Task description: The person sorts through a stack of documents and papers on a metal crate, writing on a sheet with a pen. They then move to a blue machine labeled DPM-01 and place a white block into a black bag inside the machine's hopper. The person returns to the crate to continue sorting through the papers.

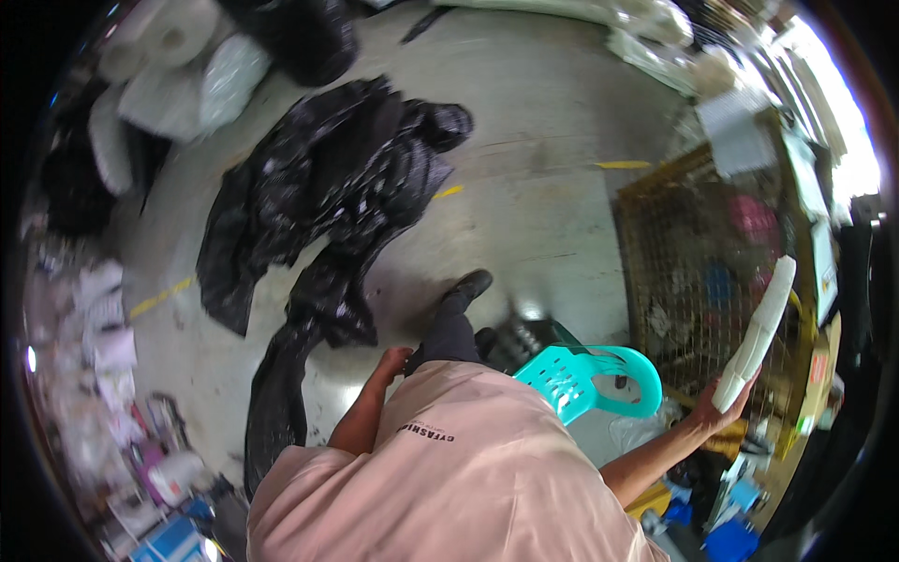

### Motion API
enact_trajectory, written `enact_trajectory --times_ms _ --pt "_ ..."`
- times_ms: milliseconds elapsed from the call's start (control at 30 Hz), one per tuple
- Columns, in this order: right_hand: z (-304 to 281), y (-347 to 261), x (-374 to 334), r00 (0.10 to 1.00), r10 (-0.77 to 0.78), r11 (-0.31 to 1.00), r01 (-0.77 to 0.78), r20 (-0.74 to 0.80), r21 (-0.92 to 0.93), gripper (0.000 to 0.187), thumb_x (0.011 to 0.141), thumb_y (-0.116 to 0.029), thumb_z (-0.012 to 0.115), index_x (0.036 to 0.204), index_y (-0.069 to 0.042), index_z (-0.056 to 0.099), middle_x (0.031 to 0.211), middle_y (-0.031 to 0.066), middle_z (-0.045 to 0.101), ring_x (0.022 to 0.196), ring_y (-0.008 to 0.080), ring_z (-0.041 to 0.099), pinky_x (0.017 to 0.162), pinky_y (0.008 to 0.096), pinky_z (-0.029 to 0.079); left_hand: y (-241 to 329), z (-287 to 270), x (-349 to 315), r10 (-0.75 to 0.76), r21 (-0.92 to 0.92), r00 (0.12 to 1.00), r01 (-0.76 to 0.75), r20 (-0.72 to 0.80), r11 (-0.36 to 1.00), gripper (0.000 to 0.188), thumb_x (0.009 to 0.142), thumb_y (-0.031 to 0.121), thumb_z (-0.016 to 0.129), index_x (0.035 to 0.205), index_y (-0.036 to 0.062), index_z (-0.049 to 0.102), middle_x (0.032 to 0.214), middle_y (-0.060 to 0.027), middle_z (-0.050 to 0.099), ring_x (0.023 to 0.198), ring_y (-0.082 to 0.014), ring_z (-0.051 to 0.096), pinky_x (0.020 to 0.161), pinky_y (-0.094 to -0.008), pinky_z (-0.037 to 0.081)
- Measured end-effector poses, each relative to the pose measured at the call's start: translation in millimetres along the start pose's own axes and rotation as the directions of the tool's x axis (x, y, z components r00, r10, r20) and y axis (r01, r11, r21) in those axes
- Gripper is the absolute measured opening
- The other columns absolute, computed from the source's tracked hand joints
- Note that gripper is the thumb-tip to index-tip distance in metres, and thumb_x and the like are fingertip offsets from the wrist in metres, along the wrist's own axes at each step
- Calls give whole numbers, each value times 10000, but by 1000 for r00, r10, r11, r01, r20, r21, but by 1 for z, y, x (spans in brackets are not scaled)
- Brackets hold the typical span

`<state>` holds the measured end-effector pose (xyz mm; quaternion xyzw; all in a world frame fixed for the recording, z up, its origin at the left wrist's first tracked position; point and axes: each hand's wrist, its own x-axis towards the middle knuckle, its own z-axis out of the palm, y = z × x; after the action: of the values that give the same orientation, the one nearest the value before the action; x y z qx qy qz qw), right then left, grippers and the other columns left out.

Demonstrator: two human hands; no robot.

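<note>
Gripping the lower end of a long white strip [758, 332] by the wire cage [674, 281], the right hand [719, 408] curls its fingers round something probably light, bendy and slick, best held nearer mid-length, while I cannot tell how the left hand [395, 362] holds its fingers.

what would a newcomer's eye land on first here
A crumpled heap of shiny black sheeting sprawls across the floor, left of centre. The bright turquoise plastic chair stands out below and right of centre. Further right, the right hand holds a long white piece before a wire-mesh cage.
</note>
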<state>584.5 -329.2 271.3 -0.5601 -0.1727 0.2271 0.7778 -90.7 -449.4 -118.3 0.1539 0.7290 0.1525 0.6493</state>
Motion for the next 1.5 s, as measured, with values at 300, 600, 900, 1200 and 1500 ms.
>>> enact_trajectory --times_ms 300,600,900,1200,1500 --pt "64 68 6 860 202 848 -393 468 356 434 1111 -149 601 1459 103 541 1307 265 706 1160 361 721 988 466 621 -262 20 -37 269 904 942 -283 200 320 335 856 283 725 1087 49 792 1083 -202 789 958 -419 772 783 -558 595" --pt "204 74 -24 768 182 931 -335 614 143 725 1100 -326 581 1704 -22 319 1637 190 521 1444 361 565 1208 527 454 -142 34 -7 208 372 978 -197 10 907 233 921 266 699 1027 66 752 952 -140 716 831 -347 708 683 -494 547" --pt "216 27 19 939 4 985 -64 344 162 775 941 -163 705 1667 -54 455 1733 157 426 1587 302 400 1296 440 322 147 6 99 90 446 966 -193 242 874 171 974 253 673 950 89 713 810 -73 632 680 -268 635 564 -433 491" --pt "41 -78 78 863 -479 858 499 -161 120 796 1017 -240 711 1683 13 355 1635 184 503 1467 321 524 1242 469 413 478 24 176 237 327 970 -241 53 914 185 960 166 645 792 104 597 677 -25 508 489 -157 489 398 -308 318" --pt "-75 -172 205 676 -630 765 624 -382 -158 678 1059 -229 704 1649 -18 448 1615 129 531 1451 284 542 1187 466 464 737 391 37 620 47 527 -782 580 621 421 1055 232 708 1413 12 692 1230 -51 754 1064 -130 695 910 -292 557"
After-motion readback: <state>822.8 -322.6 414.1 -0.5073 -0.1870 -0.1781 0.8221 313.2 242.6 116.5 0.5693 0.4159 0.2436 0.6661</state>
